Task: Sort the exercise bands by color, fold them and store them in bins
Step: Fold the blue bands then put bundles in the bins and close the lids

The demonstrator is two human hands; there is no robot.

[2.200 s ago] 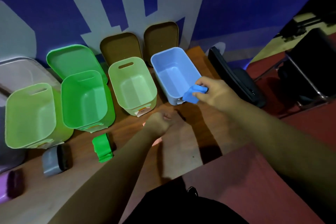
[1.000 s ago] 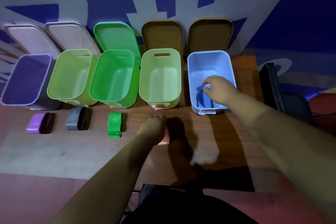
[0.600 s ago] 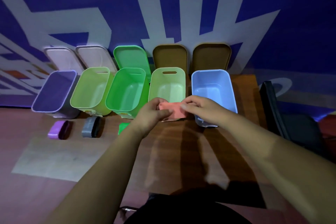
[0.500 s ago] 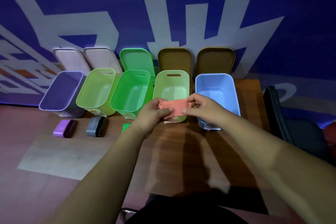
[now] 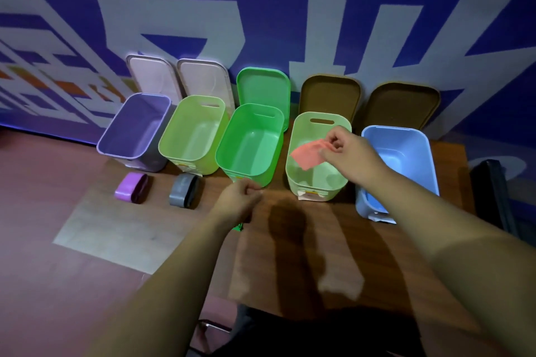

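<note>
My right hand (image 5: 346, 153) pinches a folded pink band (image 5: 307, 154) over the open pale green bin (image 5: 301, 182), second from the right. My left hand (image 5: 240, 198) hovers over the table in front of the bright green bin (image 5: 251, 143), fingers curled, holding nothing. A sliver of the green band (image 5: 238, 226) shows under my left wrist. A folded purple band (image 5: 131, 187) lies in front of the purple bin (image 5: 133, 130), and a folded grey band (image 5: 184, 190) in front of the light green bin (image 5: 191, 133). The blue band (image 5: 375, 204) lies inside the blue bin (image 5: 426, 159).
Five open bins stand in a row on the wooden table (image 5: 290, 255) against a blue and white wall. Their lids lean behind them: two pale ones (image 5: 177, 75), a green one (image 5: 262, 85), two brown ones (image 5: 365, 98). A black chair (image 5: 493, 197) stands at the right.
My left hand has let go of the pink band and dropped toward the table. My right hand has carried the band alone over the pale green bin.
</note>
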